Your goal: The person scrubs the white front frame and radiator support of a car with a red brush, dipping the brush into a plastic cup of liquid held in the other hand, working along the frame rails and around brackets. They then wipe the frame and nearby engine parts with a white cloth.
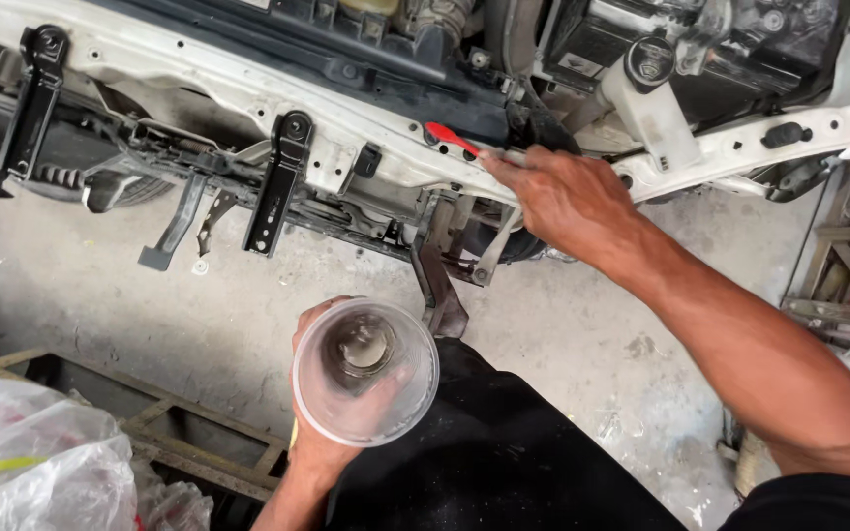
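Looking down from the head camera onto the stripped front of a white car body, bumper removed, white metal crossmember running from upper left to right. Right hand reaching forward to this crossmember, fingers closed together around the handle of a small red-headed brush; red end pointing left and lying against the white metal, just beside a small hole. Handle mostly hidden under the fingers, so cannot tell its full shape. Left hand lower in the middle, clamped from below and from the left side around a clear round plastic cup; fingers wrapped on its wall, cup mouth facing up to the camera, something pale and grey seen at the bottom through the opening, too unclear to name. Cup held over the grey concrete floor, well apart from the brush, near a dark bent metal bracket hanging down from the crossmember. Two black upright plastic brackets fixed on the white frame further left, one at the far left corner. White plastic fluid reservoir with black cap at upper right. Crumpled transparent plastic bag in the lower left corner, resting by a rusty metal frame. Black cloth of the trousers at bottom centre.
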Available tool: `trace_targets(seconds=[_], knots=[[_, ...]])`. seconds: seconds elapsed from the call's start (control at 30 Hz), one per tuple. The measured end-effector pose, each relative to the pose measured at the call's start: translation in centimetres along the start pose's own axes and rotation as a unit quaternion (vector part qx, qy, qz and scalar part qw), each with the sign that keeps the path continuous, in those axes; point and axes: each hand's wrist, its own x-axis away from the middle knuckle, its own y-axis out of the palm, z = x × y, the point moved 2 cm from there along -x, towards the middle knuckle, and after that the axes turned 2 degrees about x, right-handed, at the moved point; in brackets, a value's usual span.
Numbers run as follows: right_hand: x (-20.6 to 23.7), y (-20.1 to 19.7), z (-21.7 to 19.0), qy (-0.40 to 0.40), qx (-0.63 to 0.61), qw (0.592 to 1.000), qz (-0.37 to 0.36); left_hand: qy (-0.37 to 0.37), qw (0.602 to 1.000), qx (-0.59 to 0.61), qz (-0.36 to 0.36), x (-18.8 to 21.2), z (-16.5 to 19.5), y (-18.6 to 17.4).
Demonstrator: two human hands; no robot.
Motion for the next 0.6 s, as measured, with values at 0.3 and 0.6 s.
trace_targets(seconds=[0.3, 0.6], knots=[[1.1, 1.9, -0.8, 0.050, -0.003, 0.998, -0.034, 0.041, 0.999, 0.017, 0.019, 0.8, -0.3, 0.7], [2.5, 2.4, -2.6, 0.076, -0.003, 0.997, 0.012, 0.094, 0.994, -0.056, -0.026, -1.5, 0.1, 0.8]])
